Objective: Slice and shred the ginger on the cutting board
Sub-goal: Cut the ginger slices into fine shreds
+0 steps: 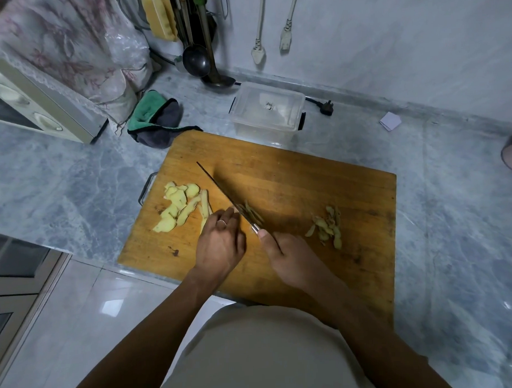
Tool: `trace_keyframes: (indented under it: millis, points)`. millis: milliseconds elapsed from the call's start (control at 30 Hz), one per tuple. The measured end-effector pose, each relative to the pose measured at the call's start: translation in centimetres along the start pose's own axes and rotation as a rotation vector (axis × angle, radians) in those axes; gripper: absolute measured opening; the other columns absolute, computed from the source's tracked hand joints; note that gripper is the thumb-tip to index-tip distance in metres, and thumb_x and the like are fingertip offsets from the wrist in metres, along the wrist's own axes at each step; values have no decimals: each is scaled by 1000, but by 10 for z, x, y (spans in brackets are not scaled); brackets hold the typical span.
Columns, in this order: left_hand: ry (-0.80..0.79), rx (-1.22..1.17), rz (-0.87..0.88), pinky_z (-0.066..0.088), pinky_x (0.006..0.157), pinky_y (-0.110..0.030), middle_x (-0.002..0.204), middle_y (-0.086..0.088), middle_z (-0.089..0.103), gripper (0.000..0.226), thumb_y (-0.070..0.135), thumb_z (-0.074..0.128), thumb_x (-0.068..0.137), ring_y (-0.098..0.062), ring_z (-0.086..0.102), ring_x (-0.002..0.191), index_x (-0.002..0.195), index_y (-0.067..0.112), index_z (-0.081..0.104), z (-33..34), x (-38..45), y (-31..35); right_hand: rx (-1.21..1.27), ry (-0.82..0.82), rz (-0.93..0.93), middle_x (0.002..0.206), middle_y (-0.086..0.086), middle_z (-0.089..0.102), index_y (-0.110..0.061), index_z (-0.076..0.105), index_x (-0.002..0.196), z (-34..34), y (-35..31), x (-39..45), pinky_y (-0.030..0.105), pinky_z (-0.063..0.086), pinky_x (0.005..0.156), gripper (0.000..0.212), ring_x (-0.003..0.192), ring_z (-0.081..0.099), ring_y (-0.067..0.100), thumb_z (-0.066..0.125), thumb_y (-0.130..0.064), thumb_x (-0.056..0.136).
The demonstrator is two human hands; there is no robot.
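Note:
A wooden cutting board [292, 175] lies on the marble counter. Pale yellow ginger slices [178, 206] are piled on its left part. My left hand [220, 247] has its fingertips curled down on a ginger slice right beside the blade; most of that slice is hidden under the hand. My right hand [292, 262] grips the handle of a knife [222, 189], whose blade runs edge-on toward the far left. Thin ginger shreds [252, 214] lie just right of the blade. A small heap of ginger peel [327, 227] sits further right.
Behind the board stand a clear lidded plastic box [268, 112] and a green and grey cloth [156, 119]. A toaster oven [28, 103] is at far left. Ladles [198, 59] hang at the back wall. A black plug [325, 107] lies behind the box.

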State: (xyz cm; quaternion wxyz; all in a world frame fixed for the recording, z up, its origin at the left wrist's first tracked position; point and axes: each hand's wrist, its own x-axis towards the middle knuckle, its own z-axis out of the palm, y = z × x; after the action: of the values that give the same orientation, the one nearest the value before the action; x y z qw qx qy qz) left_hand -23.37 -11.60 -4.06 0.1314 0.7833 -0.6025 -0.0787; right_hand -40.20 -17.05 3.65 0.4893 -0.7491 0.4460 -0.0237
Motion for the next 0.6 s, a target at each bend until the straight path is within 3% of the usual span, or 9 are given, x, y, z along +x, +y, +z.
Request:
trace_keyframes:
  millis: [167, 267, 400, 467, 533, 600]
  points:
    - [37, -209, 8, 48, 102, -42, 132, -10, 63, 41, 16, 53, 89, -27, 51, 126, 127, 6, 65, 0, -4, -3, 88, -17, 13, 52, -7, 42, -19, 46, 63, -14, 3, -2, 14, 33, 49, 51, 43, 41, 1, 37, -41, 108]
    - [95, -458, -47, 43, 107, -30, 129, -6, 65, 34, 4, 60, 91, -18, 57, 122, 123, 10, 68, -9, -2, -3, -2, -24, 0, 56, -9, 45, -23, 49, 67, -26, 7, -5, 14, 35, 50, 46, 45, 44, -1, 40, -44, 107]
    - [408, -651, -274, 51, 91, -25, 107, 0, 71, 24, 1, 61, 90, -8, 61, 99, 108, 11, 72, -35, 0, 1, -205, 7, -63, 62, -9, 48, -22, 51, 74, -43, 13, -9, 14, 32, 49, 40, 51, 44, 2, 45, -47, 105]
    - [533, -606, -234, 48, 85, -17, 102, -2, 68, 19, 2, 60, 90, -9, 59, 96, 104, 7, 72, -51, 2, 2, -347, 12, -98, 68, -7, 52, -21, 51, 83, -48, 18, -10, 17, 28, 51, 36, 59, 47, 4, 46, -51, 103]
    - [429, -513, -75, 46, 85, -20, 103, 1, 67, 19, 8, 60, 89, -11, 58, 96, 104, 8, 73, -64, 10, 0, -480, -12, -134, 72, -7, 52, -22, 49, 89, -51, 20, -12, 20, 28, 52, 35, 62, 48, 6, 46, -55, 102]
    - [140, -419, 76, 45, 91, -24, 107, 5, 67, 21, 9, 63, 88, -13, 59, 100, 105, 14, 74, -70, 22, -2, -545, -48, -159, 72, -11, 48, -24, 48, 90, -52, 17, -15, 21, 29, 54, 35, 62, 45, 4, 48, -57, 100]
